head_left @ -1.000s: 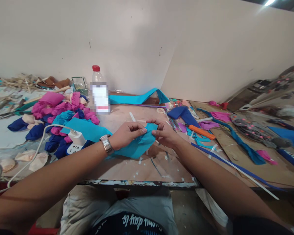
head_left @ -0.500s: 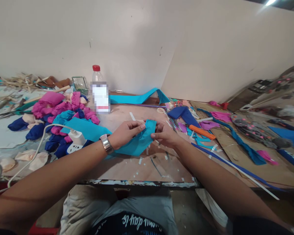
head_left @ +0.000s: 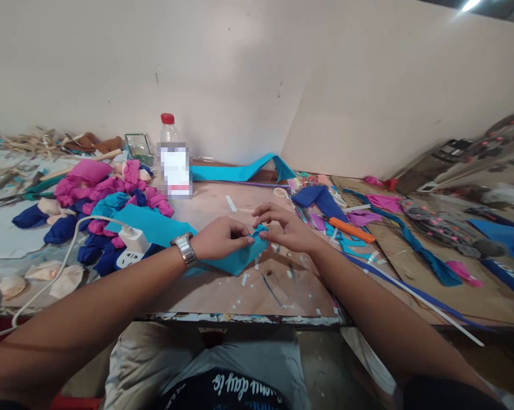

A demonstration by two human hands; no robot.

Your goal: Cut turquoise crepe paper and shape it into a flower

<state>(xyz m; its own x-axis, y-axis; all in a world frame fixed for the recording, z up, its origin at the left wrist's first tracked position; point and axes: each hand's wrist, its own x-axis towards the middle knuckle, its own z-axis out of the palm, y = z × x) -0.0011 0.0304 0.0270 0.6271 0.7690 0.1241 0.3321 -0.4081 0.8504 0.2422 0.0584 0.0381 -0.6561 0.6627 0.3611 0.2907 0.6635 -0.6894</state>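
A turquoise strip (head_left: 235, 261) of thin, fabric-like material lies slanted over the middle of the table, and its upper right end is bunched into small folds. My left hand (head_left: 218, 236), with a metal watch on the wrist, pinches this bunched end between thumb and fingers. At the same end, the thumb of my right hand (head_left: 289, 228) presses on the folds. The index finger of that hand is raised and curved above them, and its other fingers are partly hidden. The strip's far end reaches left under my left wrist.
Pink, blue and cream fabric bundles (head_left: 92, 182) crowd the left, beside a white power socket (head_left: 135, 242) with a cable. A red-capped bottle (head_left: 168, 128) stands behind. Rightward lie an orange cutter (head_left: 351, 229), a white stick (head_left: 428, 302), loose strips and cardboard (head_left: 404, 256).
The strip's raised end has been folded down and gathered into a smaller bunch. My right hand's fingers have lifted and spread a little, while my left hand keeps its pinch.
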